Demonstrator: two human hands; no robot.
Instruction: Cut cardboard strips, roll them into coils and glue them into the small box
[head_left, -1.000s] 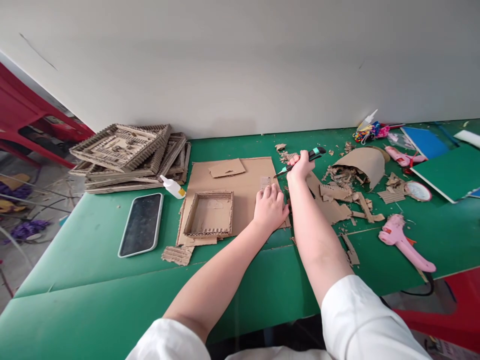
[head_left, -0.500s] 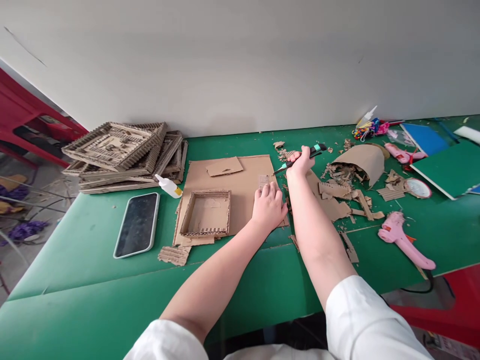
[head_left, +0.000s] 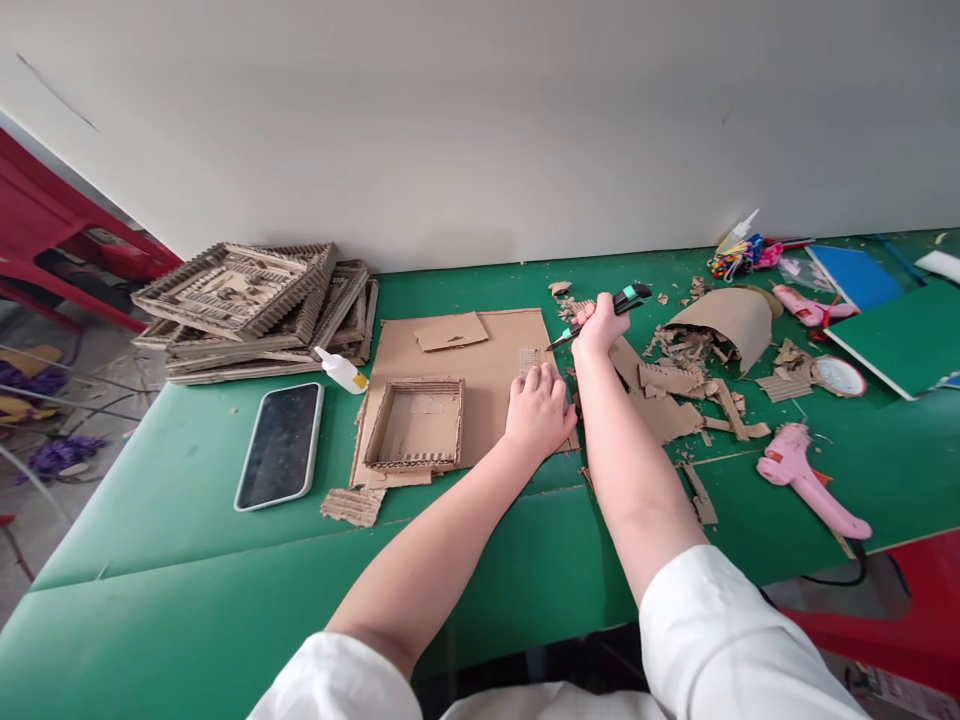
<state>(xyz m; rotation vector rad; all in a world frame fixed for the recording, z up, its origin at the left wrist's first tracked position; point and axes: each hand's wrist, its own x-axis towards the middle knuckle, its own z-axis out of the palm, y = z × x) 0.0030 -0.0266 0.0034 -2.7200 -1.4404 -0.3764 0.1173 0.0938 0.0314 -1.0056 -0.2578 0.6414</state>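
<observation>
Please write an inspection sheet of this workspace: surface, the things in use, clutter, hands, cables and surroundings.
Surface: green table, covered with green sheets.
Things in use: cardboard sheet lies flat; utility knife has its blade tip at the sheet's far right part; shallow cardboard tray rests on the sheet.
Clutter: cardboard scraps, phone, glue bottle, pink glue gun, stack of cardboard frames.
Hands: left hand presses flat on the sheet; right hand grips the knife.
Cables: black cable at the table's right edge.
Surroundings: white wall; red furniture at left.
</observation>
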